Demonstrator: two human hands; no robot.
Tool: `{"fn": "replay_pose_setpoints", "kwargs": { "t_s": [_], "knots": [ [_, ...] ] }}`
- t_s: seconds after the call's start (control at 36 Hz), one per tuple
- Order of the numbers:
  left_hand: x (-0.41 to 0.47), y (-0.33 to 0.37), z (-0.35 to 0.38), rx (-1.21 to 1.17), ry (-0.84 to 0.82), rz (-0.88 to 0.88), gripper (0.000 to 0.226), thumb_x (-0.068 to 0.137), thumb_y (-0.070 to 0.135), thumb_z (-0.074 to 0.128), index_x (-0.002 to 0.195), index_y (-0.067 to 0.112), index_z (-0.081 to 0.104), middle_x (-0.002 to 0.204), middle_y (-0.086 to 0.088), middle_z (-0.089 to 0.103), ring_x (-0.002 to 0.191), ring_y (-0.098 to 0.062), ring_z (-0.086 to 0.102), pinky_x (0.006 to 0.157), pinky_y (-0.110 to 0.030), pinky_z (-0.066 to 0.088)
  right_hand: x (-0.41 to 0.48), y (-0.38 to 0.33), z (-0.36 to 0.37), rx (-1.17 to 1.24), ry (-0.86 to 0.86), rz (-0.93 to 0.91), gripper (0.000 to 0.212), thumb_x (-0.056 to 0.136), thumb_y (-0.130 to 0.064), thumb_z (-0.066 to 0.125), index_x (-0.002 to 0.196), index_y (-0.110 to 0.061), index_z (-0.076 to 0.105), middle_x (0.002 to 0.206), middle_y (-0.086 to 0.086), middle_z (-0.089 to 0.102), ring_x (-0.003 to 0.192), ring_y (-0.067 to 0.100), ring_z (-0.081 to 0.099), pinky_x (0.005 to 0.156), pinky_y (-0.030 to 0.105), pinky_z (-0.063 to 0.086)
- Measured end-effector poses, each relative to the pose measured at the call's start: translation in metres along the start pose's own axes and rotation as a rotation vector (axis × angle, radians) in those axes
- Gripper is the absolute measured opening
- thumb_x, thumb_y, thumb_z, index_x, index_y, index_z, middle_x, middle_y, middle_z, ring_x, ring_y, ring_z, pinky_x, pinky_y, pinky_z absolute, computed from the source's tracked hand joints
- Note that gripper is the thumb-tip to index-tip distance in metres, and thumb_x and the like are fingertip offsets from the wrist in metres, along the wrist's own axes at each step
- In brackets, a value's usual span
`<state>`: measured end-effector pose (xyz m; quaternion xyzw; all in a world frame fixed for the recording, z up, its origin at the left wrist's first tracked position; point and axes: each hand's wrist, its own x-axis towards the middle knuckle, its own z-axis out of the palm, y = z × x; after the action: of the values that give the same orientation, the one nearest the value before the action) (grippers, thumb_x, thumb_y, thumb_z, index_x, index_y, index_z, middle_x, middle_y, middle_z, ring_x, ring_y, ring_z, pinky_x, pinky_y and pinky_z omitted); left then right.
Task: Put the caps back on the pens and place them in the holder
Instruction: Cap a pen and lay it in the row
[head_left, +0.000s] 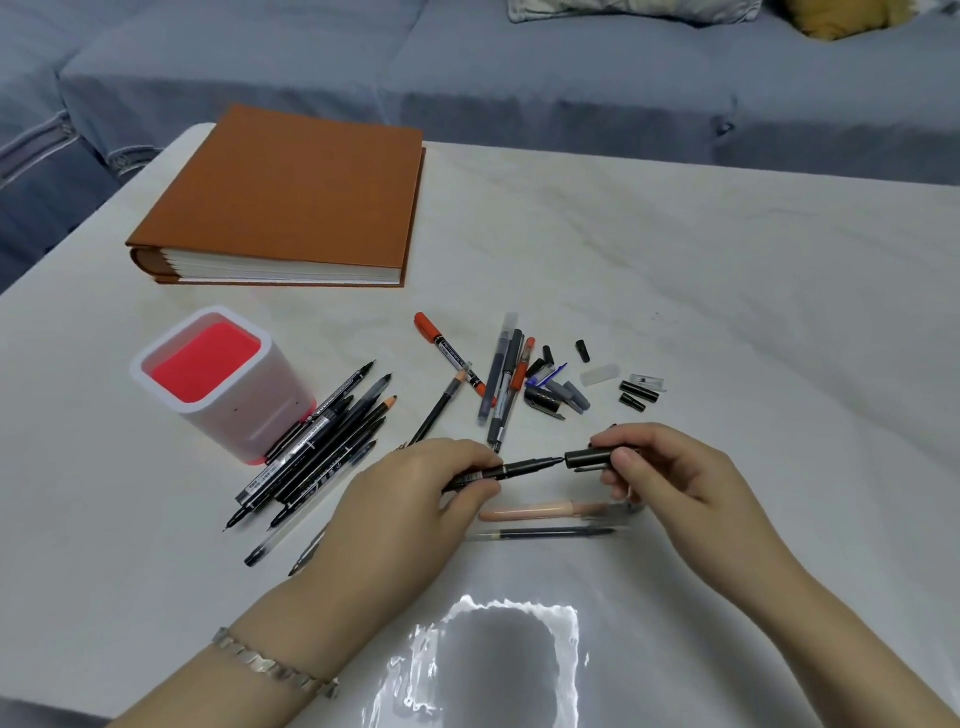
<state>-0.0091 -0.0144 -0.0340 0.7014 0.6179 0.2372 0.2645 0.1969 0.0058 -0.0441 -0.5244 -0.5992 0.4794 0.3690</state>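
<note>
While the left hand (415, 486) grips the pen (519, 466) above the worktop (727, 312), its tip points right at the cap (589, 458) pinched by the right hand (670, 467); both lie along one line, just apart. The holder (223, 382) stands far left.

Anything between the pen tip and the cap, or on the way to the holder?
Nothing visible sits between the pen and the cap; only a small gap. A pile of pens lies against the holder, on its near side, but its open top is unobstructed.
</note>
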Motion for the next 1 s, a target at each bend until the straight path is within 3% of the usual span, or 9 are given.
{"fn": "replay_pose_setpoints", "kwargs": {
  "t_s": [0.31,0.39,0.53,0.58,0.67,0.81,0.86,0.94,1.0],
  "knots": [
    [0.000,-0.001,0.001,-0.001,0.026,0.040,0.025,0.075,0.040,0.050,0.094,0.035,0.065,0.079,0.026,0.062,0.089,0.005,0.053,0.074,-0.016,0.046,-0.004,0.000,0.001,0.043,0.023,-0.003,0.021,0.090,-0.010,0.053,0.085,-0.025,0.066,0.068,-0.010,0.066,0.062,0.002,0.059,0.063,0.010,0.045],
    [0.000,-0.002,0.001,0.004,0.030,0.046,0.025,0.075,0.039,0.050,0.093,0.034,0.066,0.074,0.032,0.056,0.089,0.008,0.051,0.081,-0.015,0.040,-0.005,0.000,0.001,0.051,0.036,0.001,0.026,0.089,-0.005,0.050,0.085,-0.024,0.066,0.067,-0.009,0.066,0.061,0.003,0.059,0.062,0.010,0.045],
    [0.000,0.000,0.002,0.018,0.007,0.068,0.018,0.082,0.035,0.056,0.095,0.031,0.068,0.079,0.023,0.060,0.082,0.001,0.055,0.072,-0.017,0.046,-0.005,-0.001,0.003,0.021,-0.009,-0.001,0.025,0.089,-0.011,0.054,0.083,-0.030,0.068,0.070,-0.012,0.068,0.066,0.002,0.062,0.067,0.012,0.047],
    [-0.001,0.003,0.004,0.016,0.016,0.093,0.023,0.076,0.037,0.053,0.091,0.030,0.070,0.076,0.020,0.062,0.084,0.000,0.053,0.069,-0.014,0.043,-0.006,-0.002,0.008,-0.020,-0.060,-0.016,0.018,0.086,-0.022,0.057,0.086,-0.037,0.067,0.072,-0.014,0.070,0.073,0.006,0.065,0.072,0.015,0.049],
    [0.000,0.003,0.007,0.016,0.072,0.133,0.020,0.075,0.036,0.055,0.085,0.027,0.069,0.073,0.012,0.068,0.081,-0.003,0.053,0.069,-0.010,0.037,-0.006,-0.002,0.011,-0.063,-0.080,-0.053,0.028,0.086,-0.017,0.058,0.086,-0.044,0.065,0.067,-0.018,0.068,0.074,0.004,0.065,0.072,0.015,0.048],
    [0.001,0.009,0.008,-0.055,0.017,0.143,0.031,0.076,0.039,0.050,0.106,0.038,0.045,0.082,0.013,0.064,0.074,0.001,0.052,0.066,-0.009,0.036,-0.006,-0.005,0.010,-0.092,-0.053,-0.140,0.021,0.073,-0.035,0.057,0.082,-0.052,0.064,0.075,-0.023,0.068,0.077,0.004,0.066,0.070,0.012,0.049],
    [0.001,0.010,0.010,-0.080,-0.036,0.113,0.035,0.075,0.037,0.048,0.108,0.044,0.038,0.061,0.010,0.059,0.068,0.003,0.052,0.062,-0.011,0.037,-0.006,-0.005,0.010,-0.139,-0.060,-0.201,0.018,0.072,-0.043,0.052,0.082,-0.053,0.062,0.082,-0.025,0.067,0.078,0.003,0.065,0.070,0.011,0.048],
    [0.002,0.009,0.013,-0.182,-0.096,0.055,0.011,0.076,0.034,0.052,0.080,0.038,0.061,0.056,0.010,0.057,0.059,-0.003,0.051,0.056,-0.016,0.037,-0.004,-0.003,0.006,-0.232,-0.063,-0.316,0.016,0.077,-0.039,0.048,0.086,-0.043,0.060,0.090,-0.021,0.064,0.079,0.001,0.062,0.071,0.007,0.043],
    [0.003,0.008,0.014,-0.291,-0.166,-0.009,0.015,0.076,0.030,0.056,0.066,0.040,0.061,0.057,0.011,0.059,0.057,-0.001,0.052,0.061,-0.022,0.042,-0.003,-0.003,0.002,-0.290,-0.086,-0.374,0.016,0.080,-0.034,0.048,0.090,-0.037,0.061,0.091,-0.018,0.062,0.079,-0.002,0.059,0.069,0.004,0.040]
  ]
}}
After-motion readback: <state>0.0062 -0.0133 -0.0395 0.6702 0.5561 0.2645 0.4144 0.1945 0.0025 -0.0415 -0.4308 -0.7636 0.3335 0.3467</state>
